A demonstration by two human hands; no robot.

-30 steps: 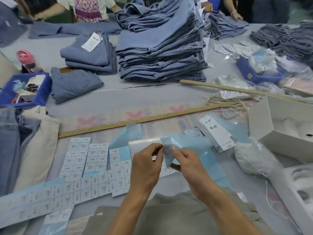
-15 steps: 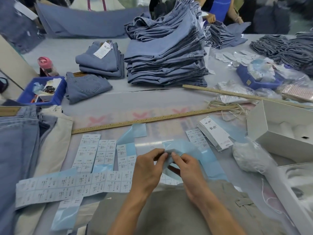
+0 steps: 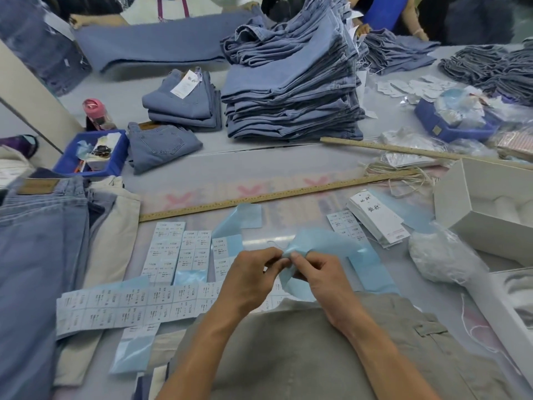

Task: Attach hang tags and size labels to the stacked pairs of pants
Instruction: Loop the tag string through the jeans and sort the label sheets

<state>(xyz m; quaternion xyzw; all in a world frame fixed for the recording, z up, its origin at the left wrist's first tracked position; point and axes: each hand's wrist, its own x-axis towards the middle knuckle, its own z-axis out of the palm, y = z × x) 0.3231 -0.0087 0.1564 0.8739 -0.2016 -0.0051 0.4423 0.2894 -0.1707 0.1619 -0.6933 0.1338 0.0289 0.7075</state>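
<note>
My left hand (image 3: 250,277) and my right hand (image 3: 320,271) meet at the fingertips and pinch the same curled strip of light blue backing paper (image 3: 331,249) just above a folded khaki pair of pants (image 3: 331,350). White size label sheets (image 3: 138,308) lie flat to the left on the table. A pack of white hang tags (image 3: 377,217) rests to the right of the strip. A tall stack of folded blue jeans (image 3: 291,90) stands at the back of the table.
Two wooden rulers (image 3: 274,194) cross the table. A white open box (image 3: 487,209) and clear plastic bag (image 3: 441,255) sit right. A blue bin (image 3: 95,154) and pink-capped bottle (image 3: 96,114) stand left, near piled jeans (image 3: 37,255). Other people work at the far edge.
The blue backing strip, held up a second ago, has come down toward the khaki pants, and both hands have closed in together on its end.
</note>
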